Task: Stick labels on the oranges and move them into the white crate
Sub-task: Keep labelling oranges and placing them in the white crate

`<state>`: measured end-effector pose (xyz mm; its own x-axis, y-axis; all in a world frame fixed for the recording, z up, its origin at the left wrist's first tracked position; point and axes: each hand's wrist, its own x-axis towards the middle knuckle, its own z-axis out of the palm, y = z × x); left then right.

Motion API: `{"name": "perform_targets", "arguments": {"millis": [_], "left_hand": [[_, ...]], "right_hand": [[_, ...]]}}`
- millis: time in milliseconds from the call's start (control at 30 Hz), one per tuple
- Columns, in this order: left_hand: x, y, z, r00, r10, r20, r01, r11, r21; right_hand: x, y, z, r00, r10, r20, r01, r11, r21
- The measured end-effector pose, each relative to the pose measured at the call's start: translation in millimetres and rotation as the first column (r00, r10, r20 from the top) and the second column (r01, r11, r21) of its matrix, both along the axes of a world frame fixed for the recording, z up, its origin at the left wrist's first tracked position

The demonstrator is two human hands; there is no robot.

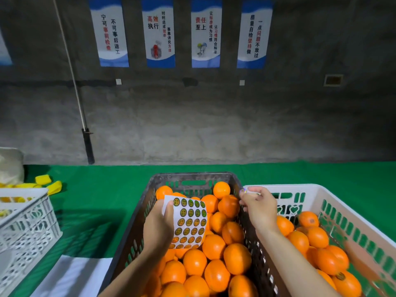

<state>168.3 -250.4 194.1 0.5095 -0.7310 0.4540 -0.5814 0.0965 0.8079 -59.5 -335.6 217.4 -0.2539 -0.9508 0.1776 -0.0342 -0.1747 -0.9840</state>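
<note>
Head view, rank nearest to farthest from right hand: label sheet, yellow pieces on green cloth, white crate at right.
1. White crate: right hand is at its left rim.
2. Label sheet: leftward, over the dark crate.
3. Yellow pieces: far left.

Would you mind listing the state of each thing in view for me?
Left hand: holds the sheet.
Sheet: raised over the black crate, mostly full.
Right hand: pinches one label.
Black crate: full of oranges.
White crate: partly filled.
</note>
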Motion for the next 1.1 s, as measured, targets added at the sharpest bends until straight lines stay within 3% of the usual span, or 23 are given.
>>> {"name": "perform_targets", "arguments": {"millis": [67,133,300,333,400,500,667,767,967,1100], "left_hand": [[1.2,-0.7,-0.3,0.999,0.036,-0.003,-0.036,0.999,-0.004],[2.0,0.1,-0.7,0.998,0.060,-0.005,-0.060,0.998,0.003],[1.5,1.9,-0.3,0.998,0.056,0.020,-0.056,0.998,0.000],[1.4,2.0,0.2,0.998,0.059,0.022,-0.059,0.998,0.000],[1.4,2.7,1.7,0.998,0.064,0.018,-0.064,0.998,-0.001],[1.4,3.7,3.7,0.998,0.068,0.011,-0.068,0.997,-0.023],[1.1,4.2,4.1,0.996,0.077,0.033,-0.076,0.997,-0.020],[0.7,3.6,4.6,0.996,0.077,0.041,-0.077,0.997,-0.004],[1.1,2.2,2.7,0.994,0.078,0.077,-0.079,0.997,0.013],[0.9,2.0,1.5,0.990,0.080,0.116,-0.086,0.995,0.044]], "right_hand": [[4.5,2.7,-9.1,0.963,0.037,-0.266,-0.051,0.998,-0.046],[10.7,6.6,-15.9,0.863,0.060,-0.501,-0.127,0.987,-0.101],[22.8,17.0,-26.0,0.629,0.153,-0.763,-0.324,0.943,-0.078],[20.6,16.9,-27.1,0.569,0.167,-0.805,-0.351,0.935,-0.054],[16.6,17.3,-26.5,0.338,0.199,-0.920,-0.418,0.907,0.043],[19.6,25.2,-21.5,0.035,0.290,-0.956,-0.448,0.860,0.244],[16.9,35.7,-16.0,-0.290,0.488,-0.823,-0.264,0.786,0.559],[15.1,38.0,-17.8,-0.323,0.469,-0.822,-0.250,0.795,0.552],[19.0,41.8,-18.3,-0.196,0.376,-0.906,-0.308,0.853,0.421],[21.7,41.8,-18.7,-0.167,0.363,-0.917,-0.282,0.873,0.398]]}}
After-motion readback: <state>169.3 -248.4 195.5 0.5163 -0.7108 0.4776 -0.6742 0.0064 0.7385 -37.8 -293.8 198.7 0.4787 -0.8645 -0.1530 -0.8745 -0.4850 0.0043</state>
